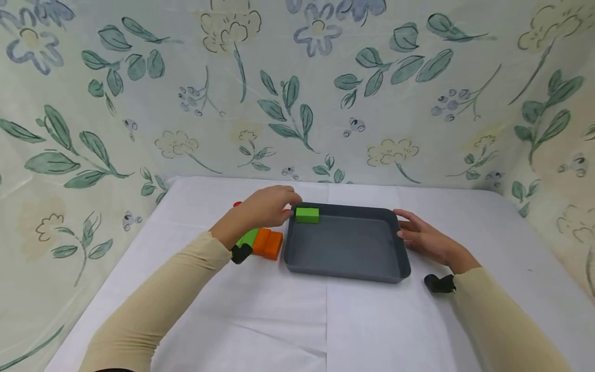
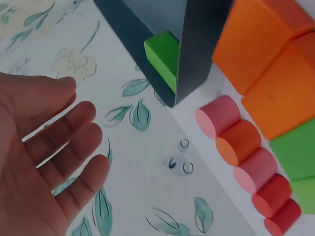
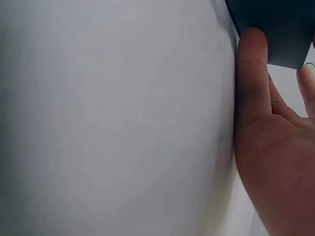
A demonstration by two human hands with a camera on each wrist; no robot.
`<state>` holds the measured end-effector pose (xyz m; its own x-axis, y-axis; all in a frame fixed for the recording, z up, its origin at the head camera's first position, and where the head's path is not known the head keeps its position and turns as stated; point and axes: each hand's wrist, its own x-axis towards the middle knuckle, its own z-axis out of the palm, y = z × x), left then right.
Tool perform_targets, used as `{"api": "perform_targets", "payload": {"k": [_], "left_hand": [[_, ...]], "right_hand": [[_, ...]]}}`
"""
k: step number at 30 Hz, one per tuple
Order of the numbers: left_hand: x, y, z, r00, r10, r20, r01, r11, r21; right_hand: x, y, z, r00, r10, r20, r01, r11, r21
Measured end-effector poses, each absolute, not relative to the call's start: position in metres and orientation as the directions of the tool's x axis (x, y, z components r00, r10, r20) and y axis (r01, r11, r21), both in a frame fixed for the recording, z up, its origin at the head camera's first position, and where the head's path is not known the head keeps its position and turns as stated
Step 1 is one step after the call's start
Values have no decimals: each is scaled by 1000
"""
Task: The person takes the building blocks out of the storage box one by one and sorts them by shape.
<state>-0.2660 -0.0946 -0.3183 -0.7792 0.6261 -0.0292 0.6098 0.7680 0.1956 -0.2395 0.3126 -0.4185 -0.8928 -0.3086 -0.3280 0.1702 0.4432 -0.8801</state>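
A dark grey rectangular tray (image 1: pixel 346 250) lies on the white-covered table. Inside its back left corner sits one green block (image 1: pixel 307 215). My left hand (image 1: pixel 268 205) hovers by that corner; the left wrist view shows its fingers loosely bent, with nothing between them. Just below this hand, left of the tray, are orange blocks (image 1: pixel 273 245) and green blocks (image 1: pixel 248 238), partly covered by the forearm. At the tray's right side, my right hand (image 1: pixel 425 238) rests against the outer wall, its thumb (image 3: pixel 253 73) straight along it.
Behind the blocks, several red, pink and orange cylinders (image 2: pixel 238 142) stand in a row, seen in the left wrist view. Black camera mounts (image 1: pixel 439 283) hang at both wrists. A flower-printed cloth (image 1: pixel 321 103) rises behind the table.
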Motion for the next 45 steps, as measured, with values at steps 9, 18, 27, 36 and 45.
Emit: {"api": "perform_targets", "payload": {"k": [9,18,27,36,45], "left_hand": [[-287,-45,-323,-746,635,-199,635,769,73],[-297,-33,-345,-768,577,-279,615,785,-71],[-291,-29,-354,-773,572,-275,611,788,-80],[-290,-25,-363,-782,554,-288,557,827,77],[-294,-23,-370,-769,574,-283,564,816,123]], "right_hand": [[-242,317,-419,-887,-313,-340,174,455,-873],[-246,318,-417,-885,-316,-342,172,461,-871],[-242,316,-416,-886,-311,-344,174,466,-867],[-240,313,-417,-890,-308,-335,166,465,-870],[-237,312,-419,-895,-306,-324,158,462,-873]]}}
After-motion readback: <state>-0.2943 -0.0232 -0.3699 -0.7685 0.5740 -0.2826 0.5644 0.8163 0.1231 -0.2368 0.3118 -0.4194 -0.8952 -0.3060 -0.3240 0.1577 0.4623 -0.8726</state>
